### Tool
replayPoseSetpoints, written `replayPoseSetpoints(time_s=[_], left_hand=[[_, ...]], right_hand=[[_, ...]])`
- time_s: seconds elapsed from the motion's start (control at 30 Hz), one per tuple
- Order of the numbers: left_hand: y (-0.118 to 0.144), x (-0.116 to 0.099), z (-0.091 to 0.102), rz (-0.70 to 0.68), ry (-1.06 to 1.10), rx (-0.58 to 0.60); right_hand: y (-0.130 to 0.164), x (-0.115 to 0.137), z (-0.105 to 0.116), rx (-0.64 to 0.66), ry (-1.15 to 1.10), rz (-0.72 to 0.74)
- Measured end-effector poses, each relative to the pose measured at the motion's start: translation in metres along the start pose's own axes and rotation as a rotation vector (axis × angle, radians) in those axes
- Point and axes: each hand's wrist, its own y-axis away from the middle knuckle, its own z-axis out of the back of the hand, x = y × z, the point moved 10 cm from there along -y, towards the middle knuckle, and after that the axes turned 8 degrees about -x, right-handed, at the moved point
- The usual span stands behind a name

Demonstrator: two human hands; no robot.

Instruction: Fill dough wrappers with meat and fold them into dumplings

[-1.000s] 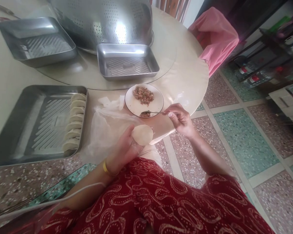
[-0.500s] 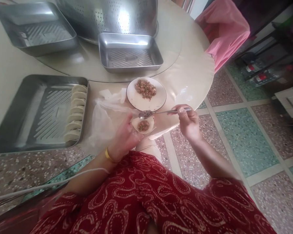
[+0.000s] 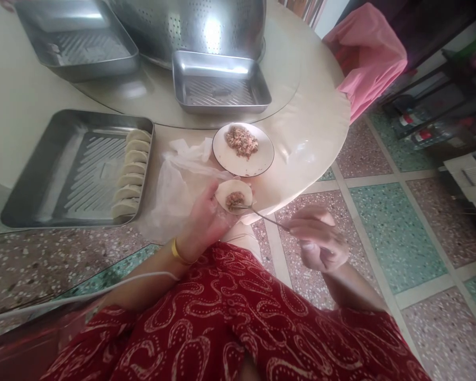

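Observation:
A round dumpling wrapper (image 3: 235, 188) with a mound of minced filling (image 3: 235, 200) lies across the fingers of my left hand (image 3: 209, 218), the thumb at its left edge. My right hand (image 3: 319, 237) is closed around the handle of a metal spoon (image 3: 267, 217), whose bowl end touches the filling on the wrapper. Just beyond stands a white plate (image 3: 227, 161) with a dark rim, bearing a heap of the same filling (image 3: 241, 141). Crumpled translucent plastic (image 3: 167, 193) lies to the left of my left hand.
At left, a large metal tray (image 3: 43, 174) holds several folded dumplings (image 3: 131, 181) along its right side. Two more metal trays (image 3: 222, 108) (image 3: 91, 70) and a big perforated colander (image 3: 194, 26) stand farther back. Pink cloth (image 3: 371, 58) hangs beyond the table's right edge.
My right hand has moved down and right and turned over, bringing the spoon from above the wrapper down onto its filling. My left hand still holds the wrapper. The view has shifted slightly.

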Motion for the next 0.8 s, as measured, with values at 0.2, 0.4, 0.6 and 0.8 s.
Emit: replayPoseSetpoints(time_s=[0.2,0.4,0.6,0.8], left_hand=[[0.002,0.005,0.0,0.003,-0.03,0.051],[0.008,0.009,-0.006,0.017,-0.062,0.136],[0.011,0.005,-0.005,-0.008,-0.057,0.115],[0.014,0.006,-0.007,0.015,-0.026,0.086]], right_hand=[[0.0,0.002,-0.004,0.015,0.076,0.029],[-0.008,0.001,-0.004,-0.012,0.11,0.033],[-0.01,-0.003,0.014,-0.074,0.048,-0.026],[-0.01,0.005,0.022,0.014,0.021,-0.001]])
